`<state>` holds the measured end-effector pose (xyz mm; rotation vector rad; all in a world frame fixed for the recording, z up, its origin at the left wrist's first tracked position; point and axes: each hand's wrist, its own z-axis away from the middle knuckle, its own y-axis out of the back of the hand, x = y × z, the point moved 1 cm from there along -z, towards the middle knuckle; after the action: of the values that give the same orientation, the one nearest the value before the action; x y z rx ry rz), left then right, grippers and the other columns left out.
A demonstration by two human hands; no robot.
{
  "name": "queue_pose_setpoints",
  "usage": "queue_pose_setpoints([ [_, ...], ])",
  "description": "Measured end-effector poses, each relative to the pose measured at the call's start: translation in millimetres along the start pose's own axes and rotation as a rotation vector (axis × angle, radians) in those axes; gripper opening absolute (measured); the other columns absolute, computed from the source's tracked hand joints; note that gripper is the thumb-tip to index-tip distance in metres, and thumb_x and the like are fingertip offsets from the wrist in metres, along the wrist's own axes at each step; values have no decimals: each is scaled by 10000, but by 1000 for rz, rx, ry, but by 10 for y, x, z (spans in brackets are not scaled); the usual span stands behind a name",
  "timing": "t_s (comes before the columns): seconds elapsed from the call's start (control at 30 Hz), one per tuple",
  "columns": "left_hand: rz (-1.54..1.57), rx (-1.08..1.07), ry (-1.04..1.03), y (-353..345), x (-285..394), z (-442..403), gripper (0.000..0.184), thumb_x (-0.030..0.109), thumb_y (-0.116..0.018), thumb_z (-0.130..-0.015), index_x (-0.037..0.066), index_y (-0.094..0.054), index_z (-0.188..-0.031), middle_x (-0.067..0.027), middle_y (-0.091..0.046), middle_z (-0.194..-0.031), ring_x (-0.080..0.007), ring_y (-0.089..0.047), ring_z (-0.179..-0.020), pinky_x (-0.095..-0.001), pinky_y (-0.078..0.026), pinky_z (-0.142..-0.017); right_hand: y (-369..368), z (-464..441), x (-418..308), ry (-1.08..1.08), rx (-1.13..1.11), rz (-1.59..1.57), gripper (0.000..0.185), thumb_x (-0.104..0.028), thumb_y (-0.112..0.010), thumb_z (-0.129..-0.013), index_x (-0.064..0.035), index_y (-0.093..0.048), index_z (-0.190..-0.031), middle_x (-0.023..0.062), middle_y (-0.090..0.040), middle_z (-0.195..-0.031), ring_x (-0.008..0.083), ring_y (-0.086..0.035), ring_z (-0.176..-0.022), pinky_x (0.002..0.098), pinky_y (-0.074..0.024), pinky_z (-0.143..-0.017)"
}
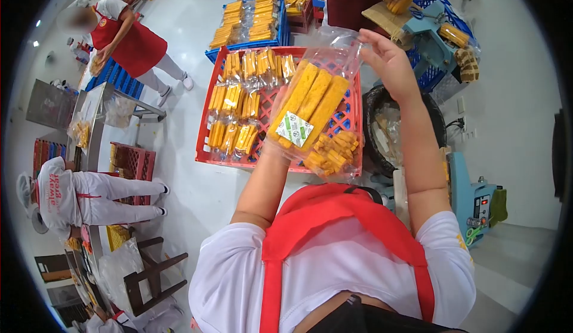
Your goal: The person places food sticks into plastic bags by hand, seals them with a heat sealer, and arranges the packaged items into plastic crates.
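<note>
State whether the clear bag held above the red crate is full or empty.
Partly full: yellow sticks show inside the clear bag, leaving its upper end bare.

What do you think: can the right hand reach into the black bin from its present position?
Probably yes: the black bin looks open, near the right forearm, though the right hand is at the top of the clear bag.

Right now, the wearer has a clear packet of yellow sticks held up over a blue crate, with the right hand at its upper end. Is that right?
Not quite: the crate beneath the packet is red, as the head view shows. The right hand is at the packet's upper end.
</note>
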<state>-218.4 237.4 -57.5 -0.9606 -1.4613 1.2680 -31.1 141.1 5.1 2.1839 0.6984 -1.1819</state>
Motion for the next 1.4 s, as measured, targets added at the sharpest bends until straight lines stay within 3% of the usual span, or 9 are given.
queue_pose_setpoints([
  [0.1,-128,-133,38,-23,-1,21,581,489,-275,-850,94,-304,-1275,-131,-381,-1262,-306,-396,-1137,-482,-388,-874,126,-58,23,-191,-261,-232,124,-87,-611,-745,-13,-578,-840,-20,-558,-764,43,-490,-663,171,-389,-631],
  [0.2,-246,128,-49,-53,22,42,775,648,-232,-762,85,-242,-1294,-227,-338,-1254,-460,-399,-1070,-465,-511,-576,188,1,15,-153,-161,-174,139,-123,-636,-720,1,-586,-757,16,-569,-764,74,-502,-677,194,-394,-619],
  [0.3,-73,-132,-145,295,244,138,803,646,-255,-768,65,-157,-1314,-220,-180,-1336,-445,-239,-1187,-609,-243,-908,153,86,60,196,8,101,124,-104,-642,-703,3,-586,-728,19,-560,-731,90,-505,-696,209,-394,-631],
  [0.5,-244,48,-252,464,391,195,711,573,-300,-811,42,-251,-1281,-197,-305,-1289,-369,-318,-1173,-532,-306,-921,-5,254,-264,115,19,121,102,-75,-621,-711,22,-587,-707,32,-548,-703,93,-502,-692,216,-395,-634],
  [0.8,-193,-68,-385,408,580,334,661,546,-262,-836,24,-331,-1236,-163,-390,-1240,-316,-407,-1116,-438,-339,-936,-25,483,-681,-56,-372,-356,184,-53,-531,-781,64,-587,-912,69,-598,-894,91,-539,-766,220,-422,-698],
  [0.87,-201,-84,-391,489,653,341,652,549,-267,-832,23,-376,-1203,-166,-438,-1194,-313,-454,-1068,-445,-360,-915,-45,526,-774,-347,-585,-716,234,-30,-509,-787,62,-553,-997,75,-588,-917,100,-529,-841,240,-424,-749],
  [1.23,-392,-30,-404,218,550,448,458,313,-378,-864,-14,-381,-1185,-190,-506,-1090,-300,-532,-961,-414,-457,-810,-211,842,-479,-241,-832,-271,863,0,-663,-628,-41,-156,-1326,31,-528,-862,46,-480,-621,173,-402,-513],
  [1.33,-423,-126,-321,287,546,420,569,450,-217,-888,-8,-373,-1186,-176,-479,-1134,-294,-481,-1031,-414,-382,-894,-275,955,-562,-409,-753,-654,848,19,-651,-652,-42,-143,-1328,36,-520,-848,50,-477,-633,172,-402,-547],
  [1.4,-442,-70,-320,261,490,407,546,438,-230,-890,0,-387,-1177,-161,-496,-1113,-270,-487,-1024,-395,-385,-889,-260,987,-499,-337,-730,-444,826,34,-625,-672,-37,-130,-1329,39,-517,-845,52,-482,-643,175,-403,-561],
])
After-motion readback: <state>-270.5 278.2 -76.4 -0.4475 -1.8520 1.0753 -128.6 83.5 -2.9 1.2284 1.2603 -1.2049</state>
